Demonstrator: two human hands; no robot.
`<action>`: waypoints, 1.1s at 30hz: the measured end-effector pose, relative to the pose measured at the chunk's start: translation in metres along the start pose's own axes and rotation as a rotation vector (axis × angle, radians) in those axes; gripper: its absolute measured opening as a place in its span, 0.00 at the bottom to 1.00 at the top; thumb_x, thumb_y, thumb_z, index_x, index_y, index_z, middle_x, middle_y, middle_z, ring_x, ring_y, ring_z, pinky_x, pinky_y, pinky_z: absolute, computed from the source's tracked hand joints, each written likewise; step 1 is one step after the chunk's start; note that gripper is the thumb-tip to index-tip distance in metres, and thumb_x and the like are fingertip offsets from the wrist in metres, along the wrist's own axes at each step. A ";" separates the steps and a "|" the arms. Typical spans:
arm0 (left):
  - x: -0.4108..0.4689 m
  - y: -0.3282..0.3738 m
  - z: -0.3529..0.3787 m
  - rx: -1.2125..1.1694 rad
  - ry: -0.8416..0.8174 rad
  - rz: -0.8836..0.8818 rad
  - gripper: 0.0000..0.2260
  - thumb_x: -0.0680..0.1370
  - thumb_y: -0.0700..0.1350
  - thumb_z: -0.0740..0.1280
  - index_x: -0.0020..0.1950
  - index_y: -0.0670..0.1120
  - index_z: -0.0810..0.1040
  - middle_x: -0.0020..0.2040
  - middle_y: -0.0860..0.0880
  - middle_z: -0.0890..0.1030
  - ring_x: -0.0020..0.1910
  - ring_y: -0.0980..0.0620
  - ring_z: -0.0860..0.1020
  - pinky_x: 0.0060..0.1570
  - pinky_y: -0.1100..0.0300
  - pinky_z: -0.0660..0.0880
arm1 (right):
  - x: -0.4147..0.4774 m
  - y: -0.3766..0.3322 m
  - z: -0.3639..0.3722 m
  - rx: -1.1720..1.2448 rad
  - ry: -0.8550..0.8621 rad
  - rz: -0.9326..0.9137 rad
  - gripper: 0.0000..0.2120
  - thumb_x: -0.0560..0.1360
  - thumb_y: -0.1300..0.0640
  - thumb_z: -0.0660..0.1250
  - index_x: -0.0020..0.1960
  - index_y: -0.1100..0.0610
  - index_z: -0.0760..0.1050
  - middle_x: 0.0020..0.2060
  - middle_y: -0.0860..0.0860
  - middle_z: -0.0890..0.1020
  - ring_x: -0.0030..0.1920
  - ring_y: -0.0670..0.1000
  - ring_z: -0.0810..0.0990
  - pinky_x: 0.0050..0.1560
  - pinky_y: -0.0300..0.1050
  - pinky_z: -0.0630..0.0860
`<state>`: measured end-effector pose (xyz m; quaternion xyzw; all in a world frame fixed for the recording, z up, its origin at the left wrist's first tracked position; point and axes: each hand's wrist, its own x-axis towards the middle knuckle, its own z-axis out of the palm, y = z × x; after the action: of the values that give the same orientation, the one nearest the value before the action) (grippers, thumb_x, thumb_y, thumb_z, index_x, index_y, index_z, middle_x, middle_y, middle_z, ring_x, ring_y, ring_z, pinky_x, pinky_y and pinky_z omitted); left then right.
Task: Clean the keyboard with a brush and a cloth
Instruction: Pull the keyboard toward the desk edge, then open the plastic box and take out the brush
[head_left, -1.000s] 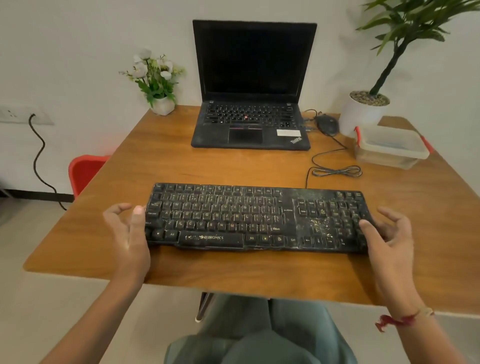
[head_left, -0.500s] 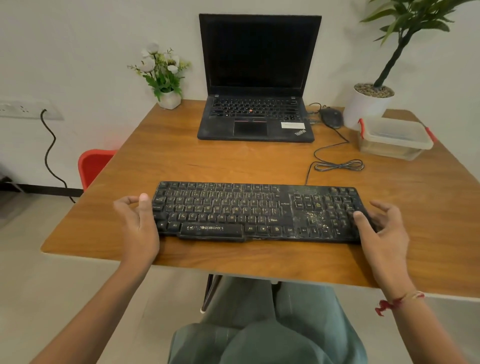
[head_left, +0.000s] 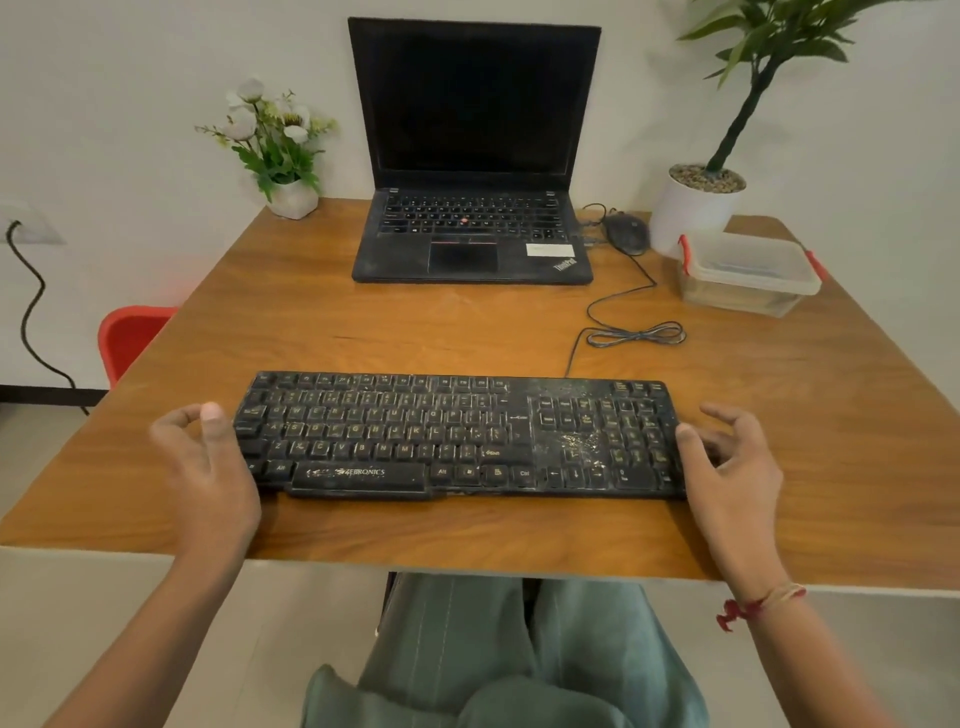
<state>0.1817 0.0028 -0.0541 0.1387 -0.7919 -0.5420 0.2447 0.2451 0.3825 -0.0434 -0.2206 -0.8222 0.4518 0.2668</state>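
Note:
A dusty black keyboard (head_left: 415, 431) lies flat near the front edge of the wooden table (head_left: 363, 332), with pale crumbs and grime around its arrow keys and number pad. My left hand (head_left: 208, 467) sits just beside the keyboard's left end, thumb raised and fingers loosely curled, holding nothing. My right hand (head_left: 727, 467) is at the right end. Its thumb touches the keyboard's edge and its fingers are spread and relaxed.
An open black laptop (head_left: 472, 234) stands at the back, with a mouse (head_left: 626, 234) and coiled cable (head_left: 636, 332) to its right. A lidded plastic container (head_left: 748, 270) and a white plant pot (head_left: 691, 208) occupy the back right, a flower pot (head_left: 291, 200) the back left. A red chair (head_left: 132, 338) stands left of the table.
Both hands have stayed at the keyboard's two ends and the keyboard lies in the same place. Only my view has shifted a little.

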 end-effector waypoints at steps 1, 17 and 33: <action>0.002 -0.003 0.001 -0.005 0.000 0.000 0.30 0.76 0.68 0.48 0.65 0.46 0.61 0.55 0.45 0.71 0.51 0.49 0.72 0.52 0.49 0.70 | 0.000 0.001 0.000 -0.003 0.000 -0.001 0.13 0.76 0.58 0.67 0.60 0.56 0.73 0.39 0.46 0.79 0.40 0.39 0.76 0.37 0.22 0.68; -0.055 0.052 0.072 0.263 -0.370 0.753 0.22 0.75 0.56 0.63 0.66 0.49 0.67 0.74 0.47 0.61 0.78 0.50 0.49 0.76 0.49 0.39 | 0.181 -0.003 -0.024 -0.530 -0.022 -0.204 0.22 0.72 0.56 0.64 0.66 0.57 0.71 0.67 0.59 0.67 0.68 0.61 0.64 0.69 0.55 0.60; -0.027 0.155 0.217 0.225 -0.761 0.673 0.26 0.74 0.60 0.62 0.69 0.50 0.69 0.75 0.49 0.61 0.78 0.49 0.47 0.75 0.41 0.46 | 0.265 0.029 -0.018 -0.795 -0.500 -0.266 0.30 0.72 0.47 0.65 0.73 0.48 0.64 0.73 0.52 0.66 0.72 0.58 0.64 0.70 0.63 0.60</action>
<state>0.0945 0.2448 0.0193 -0.3051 -0.8788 -0.3570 0.0841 0.0584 0.5682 0.0028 -0.0830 -0.9911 0.1038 0.0117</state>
